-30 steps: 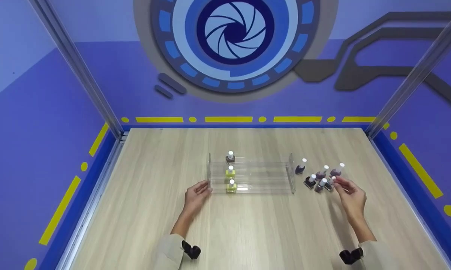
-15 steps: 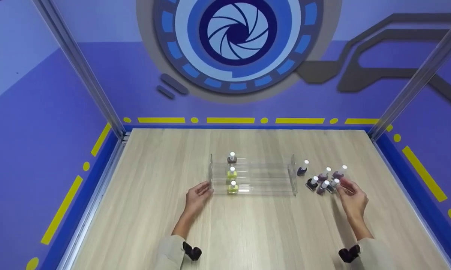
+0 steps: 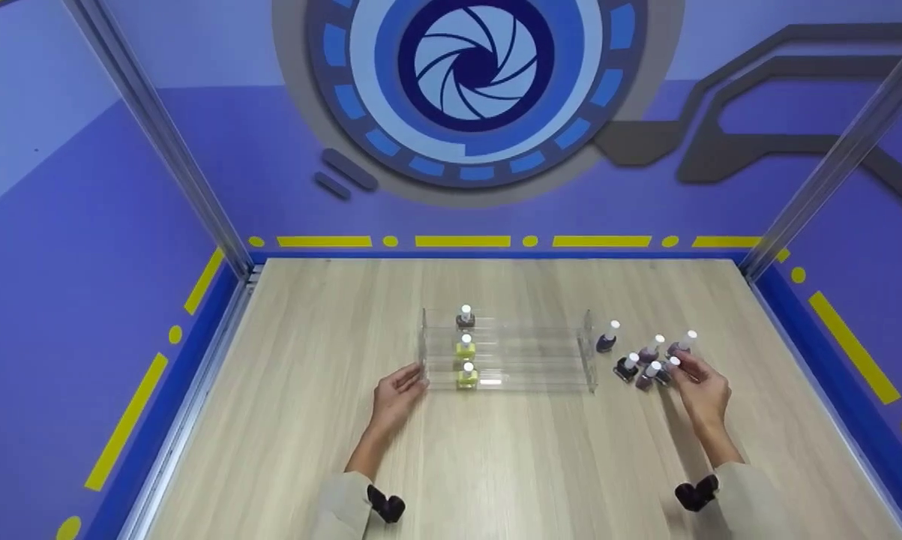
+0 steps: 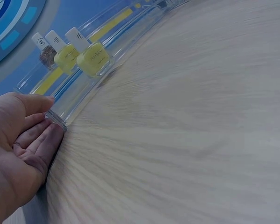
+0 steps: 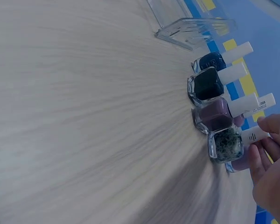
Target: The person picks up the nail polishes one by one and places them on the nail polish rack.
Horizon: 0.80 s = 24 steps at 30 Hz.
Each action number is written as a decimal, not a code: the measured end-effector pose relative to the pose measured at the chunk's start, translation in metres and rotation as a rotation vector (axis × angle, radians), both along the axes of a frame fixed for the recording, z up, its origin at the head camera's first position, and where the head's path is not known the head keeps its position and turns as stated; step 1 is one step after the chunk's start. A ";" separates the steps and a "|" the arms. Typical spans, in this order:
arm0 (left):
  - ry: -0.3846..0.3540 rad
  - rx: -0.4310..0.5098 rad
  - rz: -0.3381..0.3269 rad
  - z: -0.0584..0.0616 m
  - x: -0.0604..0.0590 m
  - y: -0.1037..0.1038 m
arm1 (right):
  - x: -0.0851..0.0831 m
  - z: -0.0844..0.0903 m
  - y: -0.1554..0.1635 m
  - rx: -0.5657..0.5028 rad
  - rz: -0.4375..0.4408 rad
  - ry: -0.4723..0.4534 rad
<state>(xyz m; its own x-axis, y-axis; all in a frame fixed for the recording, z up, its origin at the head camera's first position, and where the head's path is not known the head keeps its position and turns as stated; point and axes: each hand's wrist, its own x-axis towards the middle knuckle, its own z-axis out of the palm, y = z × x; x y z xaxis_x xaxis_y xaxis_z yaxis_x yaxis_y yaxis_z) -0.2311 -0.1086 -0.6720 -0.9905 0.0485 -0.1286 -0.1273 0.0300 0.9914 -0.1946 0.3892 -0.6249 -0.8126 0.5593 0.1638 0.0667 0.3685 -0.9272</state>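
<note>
In the head view my left hand [image 3: 397, 397] is at the left end panel of a clear acrylic rack [image 3: 525, 352]. Thumb and fingers hold that panel's edge, as the left wrist view shows. Near the rack's left end stand a dark glittery nail polish bottle [image 4: 47, 56] and two yellow nail polish bottles [image 4: 94, 58], one per tier. To the right, my right hand [image 3: 704, 390] pinches the white cap of a speckled nail polish bottle [image 5: 227, 144] between thumb and fingers. That bottle stands upright on the table, at the near right of a cluster.
Around the speckled bottle are a black bottle [image 5: 207, 84], a mauve one [image 5: 215, 114] and other purple bottles [image 3: 679, 345]. A dark blue bottle [image 3: 606, 342] stands closest to the rack's right panel [image 3: 590, 352]. Blue walls [image 3: 196, 172] enclose the wooden table [image 3: 510, 457].
My right fingers drew slightly away from the speckled bottle's cap, then came back onto it. The left hand and the rack stayed in place; the head view shifted slightly.
</note>
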 end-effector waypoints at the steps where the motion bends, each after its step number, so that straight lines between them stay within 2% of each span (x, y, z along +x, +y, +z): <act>1: 0.001 0.001 -0.001 0.000 0.000 0.000 | 0.000 0.000 0.001 -0.003 0.002 -0.006; 16: 0.000 0.014 -0.006 -0.001 0.001 0.001 | 0.007 -0.004 0.003 0.010 -0.005 -0.062; 24: 0.007 0.017 -0.009 0.001 0.001 0.000 | 0.013 -0.002 0.006 0.001 0.024 -0.108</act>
